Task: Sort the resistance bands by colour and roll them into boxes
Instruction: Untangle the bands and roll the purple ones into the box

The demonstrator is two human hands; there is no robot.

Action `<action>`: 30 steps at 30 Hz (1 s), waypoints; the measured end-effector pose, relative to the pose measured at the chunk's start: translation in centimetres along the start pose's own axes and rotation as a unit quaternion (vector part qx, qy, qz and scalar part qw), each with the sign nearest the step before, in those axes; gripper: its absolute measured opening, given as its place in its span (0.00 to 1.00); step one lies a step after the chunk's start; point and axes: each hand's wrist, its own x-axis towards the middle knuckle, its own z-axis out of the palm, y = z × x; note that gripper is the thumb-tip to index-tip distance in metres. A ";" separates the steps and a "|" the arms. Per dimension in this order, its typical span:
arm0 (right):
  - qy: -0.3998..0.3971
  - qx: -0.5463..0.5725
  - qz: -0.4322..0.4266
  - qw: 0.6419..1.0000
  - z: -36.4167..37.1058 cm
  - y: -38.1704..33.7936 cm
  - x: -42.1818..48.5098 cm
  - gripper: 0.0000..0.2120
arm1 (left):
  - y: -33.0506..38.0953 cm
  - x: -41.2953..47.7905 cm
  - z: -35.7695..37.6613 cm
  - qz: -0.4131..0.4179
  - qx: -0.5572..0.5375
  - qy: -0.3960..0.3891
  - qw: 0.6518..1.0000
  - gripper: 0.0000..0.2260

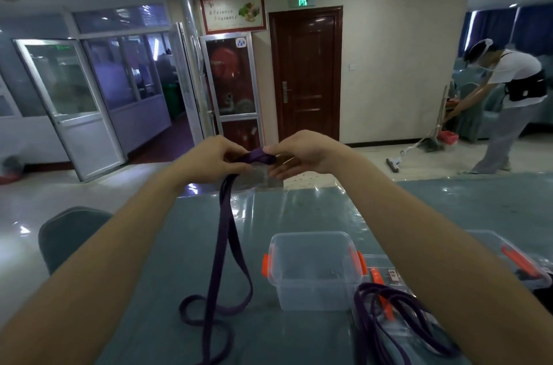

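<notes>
Nearest to me, well below the person's hands, the slack of the purple resistance band [220, 245] lay on the table [299, 209] in loose curls. It was a flat, matte, dark violet strap. Two lengths of it climbed side by side, nearly touching, from those curls up to the left hand [209, 159].

Below the right hand [302, 155], half hidden by that forearm, a bundle of purple bands [360, 308] sprawled in long tangled loops of the same colour. It lay over a clear lid [384, 267] with orange clips. Between the two forearms, and below both hands, stood a clear plastic box [314, 269] with orange latches, its top open. I could not tell what was in it. Out beyond the right forearm sat a second box [493, 240] of the same kind, with something dark inside. A grey chair [65, 233] stood under the left forearm, beside the table.

The hands were raised over the far edge of the table, close together. The left hand pinched the band where the two lengths met. The right hand nipped the folded end between thumb and forefinger, with its other fingers held straighter beneath. The short stretch of band between the hands was doubled over flat.

Beyond the hands stood a dark wooden door [305, 74]. Far off past the right hand, another person [508, 89] bent over a long-handled cleaning tool on the floor.
</notes>
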 end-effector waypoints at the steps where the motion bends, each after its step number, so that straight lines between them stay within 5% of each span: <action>1: 0.005 0.000 0.002 1.000 -0.2 -0.2 0.1 0.18 | 0.3 0.3 -0.6 0.004 0.013 -0.014 1.000 0.08; 4: 0.018 0.060 -0.009 0.998 -0.7 -1.0 0.0 0.16 | 0.9 1.2 -1.9 0.008 0.002 -0.033 0.999 0.11; 8: 0.037 0.207 -0.058 0.976 -0.9 -2.7 -0.6 0.12 | 0.9 1.7 -0.7 0.041 -0.169 0.017 0.985 0.15; 13: 0.014 0.314 -0.066 0.947 -0.8 -2.7 -1.7 0.12 | 0.0 2.5 2.8 0.046 -0.421 0.094 0.901 0.24; 17: -0.016 0.344 -0.041 0.938 -1.1 -0.6 -2.0 0.14 | -0.5 2.8 4.1 0.039 -0.417 0.093 0.903 0.22; 20: 0.079 0.067 -0.035 0.994 -2.2 1.1 -2.3 0.15 | -1.2 2.4 3.8 0.038 -0.287 0.058 0.955 0.15; 23: 0.126 -0.241 -0.073 0.960 -2.7 2.0 -2.3 0.14 | -0.7 2.7 3.5 0.034 -0.092 -0.006 0.995 0.12; 27: 0.052 -0.339 -0.105 0.934 -1.3 3.0 -1.7 0.12 | 1.6 3.5 3.5 0.064 0.018 -0.060 0.996 0.12; 30: 0.048 -0.312 -0.105 0.943 -1.1 4.1 -1.4 0.12 | 2.0 3.6 3.2 0.075 0.044 -0.062 0.994 0.12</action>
